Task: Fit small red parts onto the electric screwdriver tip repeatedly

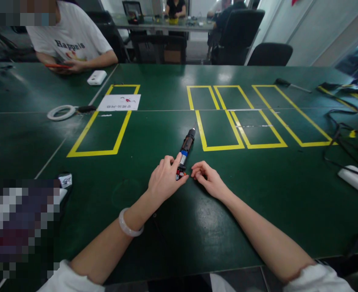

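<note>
In the middle of the green table (154,134) lies a slim electric screwdriver (187,142), its thin bit aimed away from me. Its rear casing is off: a silver motor with a blue band shows, and small red and black parts sit at the near end. My left hand (166,178) closes over this rear end, thumb and fingers around it; the palm hides some of it. Just to the right, my right hand (208,178) rests on the table with loosely curled fingers, a gap at the thumb and nothing in it. It does not touch the screwdriver.
Yellow tape rectangles (224,148) mark the table. Farther left are a paper sheet (118,103), a white cable coil (61,112) and a white box (96,77). A hand screwdriver (284,83) and black cables (334,134) lie right. Across the table sits a person (75,44).
</note>
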{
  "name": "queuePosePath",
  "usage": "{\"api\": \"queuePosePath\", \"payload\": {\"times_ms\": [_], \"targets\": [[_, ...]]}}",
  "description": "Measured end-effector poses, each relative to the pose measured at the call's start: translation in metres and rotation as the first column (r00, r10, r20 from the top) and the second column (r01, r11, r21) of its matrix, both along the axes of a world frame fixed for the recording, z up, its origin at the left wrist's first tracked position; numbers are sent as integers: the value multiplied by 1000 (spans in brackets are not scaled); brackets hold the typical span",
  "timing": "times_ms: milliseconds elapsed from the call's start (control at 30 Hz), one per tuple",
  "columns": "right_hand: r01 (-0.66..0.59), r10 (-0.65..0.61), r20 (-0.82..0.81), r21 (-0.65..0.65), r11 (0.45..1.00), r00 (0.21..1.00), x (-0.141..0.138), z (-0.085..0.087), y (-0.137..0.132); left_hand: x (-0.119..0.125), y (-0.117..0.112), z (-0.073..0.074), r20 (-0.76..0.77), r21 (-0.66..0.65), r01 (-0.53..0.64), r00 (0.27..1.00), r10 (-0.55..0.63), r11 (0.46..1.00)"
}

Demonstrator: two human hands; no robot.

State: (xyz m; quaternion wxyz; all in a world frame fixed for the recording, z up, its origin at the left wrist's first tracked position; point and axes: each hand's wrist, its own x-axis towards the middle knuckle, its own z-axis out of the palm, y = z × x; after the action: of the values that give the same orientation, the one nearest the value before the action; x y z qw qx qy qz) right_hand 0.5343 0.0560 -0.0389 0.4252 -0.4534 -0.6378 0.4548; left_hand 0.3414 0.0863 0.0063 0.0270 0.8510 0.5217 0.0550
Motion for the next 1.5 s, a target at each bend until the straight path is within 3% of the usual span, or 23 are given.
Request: {"api": "queuePosePath", "payload": {"times_ms": [167,367,600,800,933,1167,1300,1500], "targets": [[-25,25,-1,-8,1000,1000,3,1,0,-32,13,5,-74,18,-32,997,33,999],[-22,22,24,-5,1000,999,2,4,0,-94,34,9,-170,-8,-181,969,177,984],[-22,22,66,-2,1000,998,1,7,-1,-172,54,8,-207,-26,-326,927,314,945],[-27,29,117,-20,999,993,0,13,-1,-215,68,10,-273,-12,-457,857,437,890],[-26,30,128,-26,999,991,0,13,-1,-224,70,16,-318,11,-532,801,507,847],[-24,29,125,-37,999,992,-1,15,-1,-204,49,19,-321,307,-428,794,516,850],[-25,30,126,-38,999,992,-1,17,-1,-193,42,21,-380,316,-394,781,495,863],[-31,35,115,-32,999,993,-1,14,-1,-191,46,32,-304,225,-569,730,612,791]]}}
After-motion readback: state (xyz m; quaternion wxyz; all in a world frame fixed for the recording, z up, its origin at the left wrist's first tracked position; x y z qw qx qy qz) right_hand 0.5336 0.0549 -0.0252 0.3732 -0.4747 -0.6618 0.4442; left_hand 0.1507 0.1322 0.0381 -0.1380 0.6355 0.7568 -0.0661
